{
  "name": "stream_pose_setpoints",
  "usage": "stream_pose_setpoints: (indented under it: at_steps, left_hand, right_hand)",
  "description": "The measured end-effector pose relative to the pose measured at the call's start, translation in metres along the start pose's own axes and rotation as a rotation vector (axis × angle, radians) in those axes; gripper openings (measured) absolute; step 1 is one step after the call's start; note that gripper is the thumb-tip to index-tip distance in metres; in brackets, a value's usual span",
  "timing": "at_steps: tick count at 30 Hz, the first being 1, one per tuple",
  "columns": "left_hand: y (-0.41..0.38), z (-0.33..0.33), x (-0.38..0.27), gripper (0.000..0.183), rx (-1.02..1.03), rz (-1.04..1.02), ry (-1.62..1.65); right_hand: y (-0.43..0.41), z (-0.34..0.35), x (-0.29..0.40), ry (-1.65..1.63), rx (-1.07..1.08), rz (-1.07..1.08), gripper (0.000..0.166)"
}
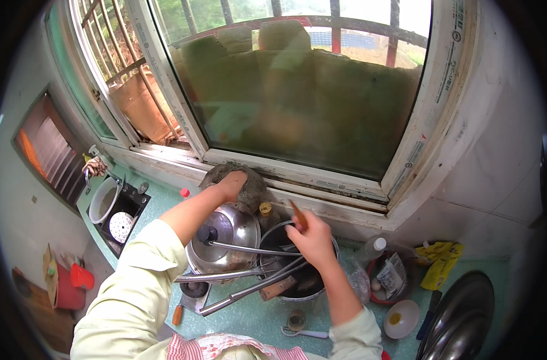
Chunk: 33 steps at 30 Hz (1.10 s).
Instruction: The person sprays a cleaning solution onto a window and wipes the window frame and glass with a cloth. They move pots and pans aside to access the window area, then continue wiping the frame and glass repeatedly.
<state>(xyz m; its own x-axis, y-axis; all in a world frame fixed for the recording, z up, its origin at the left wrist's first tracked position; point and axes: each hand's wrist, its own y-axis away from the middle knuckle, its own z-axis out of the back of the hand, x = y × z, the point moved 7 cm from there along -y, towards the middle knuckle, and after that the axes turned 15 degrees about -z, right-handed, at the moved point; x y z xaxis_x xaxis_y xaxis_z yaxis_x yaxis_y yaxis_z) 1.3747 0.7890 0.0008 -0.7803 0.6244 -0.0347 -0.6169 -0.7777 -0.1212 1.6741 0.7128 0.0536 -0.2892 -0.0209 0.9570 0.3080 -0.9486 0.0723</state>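
Note:
My left hand (234, 183) reaches into a rough grey rounded container (254, 193) by the window sill; its fingers are hidden inside. In my right hand (314, 238) is a thin brown piece (299, 215), pinched and pointing up towards the window. Below that hand stands a dark pot (307, 285), with several long metal-handled utensils (244, 292) laid across its rim. Left of it sits a stainless steel pot lid (244, 229) with a black knob (206, 234). A bottle with a yellow cap (265, 209) stands between the grey container and the dark pot.
Far left is a sink (136, 202) holding a white basin (103, 198). At right are a red-rimmed basin (373, 294) with packets, a yellow bag (440, 267), a white bowl (401, 330) and dark pan lids (462, 310). A spatula's wooden handle (177, 315) and a white spoon (311, 334) lie nearer me.

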Motion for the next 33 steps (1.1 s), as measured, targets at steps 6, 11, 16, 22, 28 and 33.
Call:
stream_pose_setpoints:
  at_steps: [6,11,16,22,28,33]
  left_hand:
    - [-0.019,0.023,-0.038,0.017,0.023,0.077,-0.013]
    - [-0.009,0.025,-0.044,0.012,0.026,0.133,-0.136]
    - [-0.011,0.029,-0.050,0.011,0.064,0.146,-0.149]
    - [-0.012,0.028,-0.053,0.012,0.078,0.134,-0.185]
    - [-0.014,0.024,-0.045,0.016,0.081,0.142,-0.182]
    - [-0.013,0.016,-0.039,0.015,0.033,0.120,-0.161]
  right_hand:
    - [-0.061,-0.072,-0.013,0.367,-0.062,0.137,0.046]
    - [-0.066,-0.091,-0.006,0.427,0.042,0.142,0.043]
    - [-0.065,-0.057,0.049,0.272,-0.087,0.278,0.037]
    - [-0.044,0.010,0.134,0.168,-0.216,0.274,0.035]
    - [0.004,0.118,0.147,-0.215,-0.337,0.143,0.022]
    - [0.088,0.216,0.136,-0.124,-0.718,0.041,0.028]
